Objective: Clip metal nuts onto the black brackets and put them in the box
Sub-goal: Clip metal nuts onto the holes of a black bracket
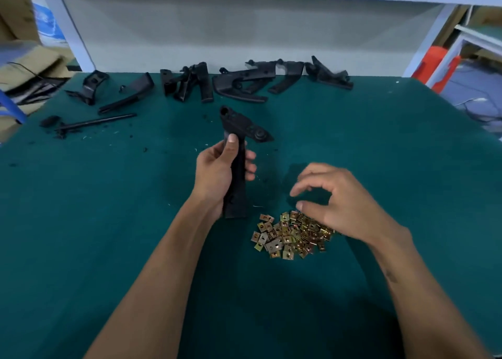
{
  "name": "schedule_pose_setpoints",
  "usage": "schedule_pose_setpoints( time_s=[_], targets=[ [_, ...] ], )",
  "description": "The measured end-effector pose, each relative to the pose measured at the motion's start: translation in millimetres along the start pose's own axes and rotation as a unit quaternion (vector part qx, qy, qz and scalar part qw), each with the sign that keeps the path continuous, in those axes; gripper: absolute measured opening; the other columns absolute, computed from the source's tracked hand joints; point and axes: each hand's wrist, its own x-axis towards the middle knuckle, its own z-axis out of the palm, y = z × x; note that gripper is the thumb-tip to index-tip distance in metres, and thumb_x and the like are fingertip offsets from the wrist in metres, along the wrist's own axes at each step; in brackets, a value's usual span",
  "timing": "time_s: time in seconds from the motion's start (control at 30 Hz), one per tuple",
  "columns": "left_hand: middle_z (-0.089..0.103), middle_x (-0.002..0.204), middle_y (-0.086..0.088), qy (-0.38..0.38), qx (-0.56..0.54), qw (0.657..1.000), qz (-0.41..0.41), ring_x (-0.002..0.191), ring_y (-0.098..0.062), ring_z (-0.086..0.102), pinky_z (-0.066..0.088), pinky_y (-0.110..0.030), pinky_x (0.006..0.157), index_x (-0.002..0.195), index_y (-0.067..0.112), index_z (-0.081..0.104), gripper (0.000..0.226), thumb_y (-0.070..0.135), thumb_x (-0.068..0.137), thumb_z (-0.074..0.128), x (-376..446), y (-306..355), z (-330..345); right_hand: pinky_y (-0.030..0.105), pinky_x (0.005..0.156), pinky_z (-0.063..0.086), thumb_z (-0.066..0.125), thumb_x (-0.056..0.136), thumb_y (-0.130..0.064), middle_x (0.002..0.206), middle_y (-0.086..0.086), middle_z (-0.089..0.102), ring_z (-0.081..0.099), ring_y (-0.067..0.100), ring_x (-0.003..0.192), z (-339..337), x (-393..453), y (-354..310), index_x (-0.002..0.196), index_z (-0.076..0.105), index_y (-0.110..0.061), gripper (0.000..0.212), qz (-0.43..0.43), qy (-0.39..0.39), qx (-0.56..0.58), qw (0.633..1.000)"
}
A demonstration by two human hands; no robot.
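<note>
Holding one black bracket (235, 168) upright in my left hand (217, 174), I hang my right hand (334, 204) over the pile of nuts (288, 236) on the desk (108, 209), fingers (305, 205) loosely bent, holding nothing. They lie tangled, so I might grab two or drop one.

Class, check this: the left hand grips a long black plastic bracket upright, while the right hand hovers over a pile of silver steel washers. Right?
Not quite. In the head view, the pile under the right hand is brass-coloured square metal clip nuts, not silver washers. The left hand does grip the long black plastic bracket upright.
</note>
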Motion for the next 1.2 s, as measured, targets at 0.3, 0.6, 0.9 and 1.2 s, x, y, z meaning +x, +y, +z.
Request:
schedule_pose_setpoints(
  time_s=[0.3,0.6,0.9,1.2],
  targets=[
    [0.056,0.074,0.002,-0.039,0.062,0.997,-0.032,0.055,-0.014,0.043,0.039,-0.026,0.047,0.096,0.011,0.046,0.02,0.027,0.108,0.047,-2.5,-20.1,11.1,0.035,0.078,0.052,0.074,0.09,-0.036,0.093,-0.021,0.056,0.055,0.0,0.09,12.7,1.2,-2.8,0.094,0.059,-0.038,0.015,0.043,-0.088,-0.09,0.991],
    [0.054,0.076,0.001,-0.04,0.057,0.997,-0.043,0.056,-0.014,0.042,0.039,-0.026,0.047,0.096,0.014,0.051,0.017,0.026,0.108,0.049,0.5,-21.8,8.5,0.026,0.079,0.05,0.075,0.092,-0.01,0.089,-0.016,0.063,0.061,0.006,0.088,12.9,3.9,0.0,0.104,0.074,-0.024,0.018,0.019,0.012,0.007,1.0],
    [0.05,0.073,0.003,-0.052,0.056,0.996,-0.052,0.056,-0.014,0.039,0.037,-0.026,0.048,0.098,0.013,0.048,0.017,0.027,0.108,0.048,-3.6,-15.6,9.5,0.017,0.074,0.054,0.059,0.1,0.001,0.084,0.002,0.069,0.065,0.0,0.071,-8.4,38.7,7.2,0.096,0.073,-0.02,0.025,0.131,0.238,0.225,0.936],
    [0.047,0.073,0.002,-0.072,0.072,0.994,-0.036,0.053,-0.013,0.037,0.035,-0.025,0.044,0.101,0.013,0.048,0.015,0.025,0.109,0.047,-3.0,-16.1,10.8,0.021,0.075,0.055,0.067,0.093,0.001,0.086,-0.01,0.076,0.07,0.006,0.082,30.2,64.0,-3.7,0.092,0.076,-0.024,0.027,0.082,0.268,0.329,0.902]
  ],
)
